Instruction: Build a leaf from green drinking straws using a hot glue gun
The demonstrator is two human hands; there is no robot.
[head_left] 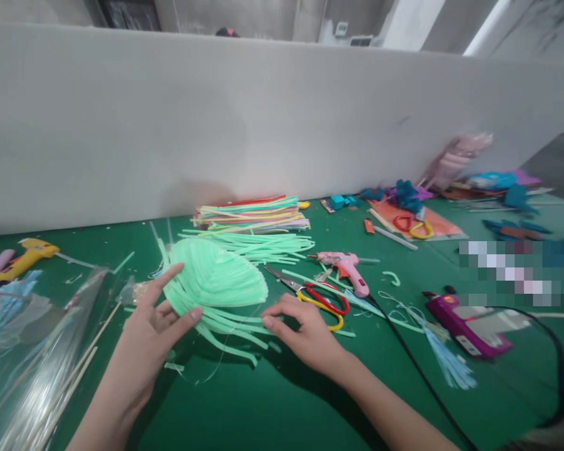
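Observation:
My left hand [153, 322] grips a light green leaf shape [219, 270] built from rows of fuzzy pipe cleaners, thumb in front and fingers at its left edge. Loose pipe cleaner ends [230, 351] hang out below it. At the leaf's lower right, my right hand [308, 332] is closed in a pinch at the tip of one green pipe cleaner [237, 316]. A thin clear thread [219, 363] loops beneath the leaf. Just behind my right hand lie scissors [326, 300] with red and yellow handles, partly covered by the hand.
Green pipe cleaners [272, 245] and a multicoloured bundle [254, 214] lie along the white partition [263, 125]. A pink glue gun [350, 268] trails a black cord. A purple glue gun [465, 329] is at right, a yellow one [28, 258] at left near clear plastic [61, 363] and sticks.

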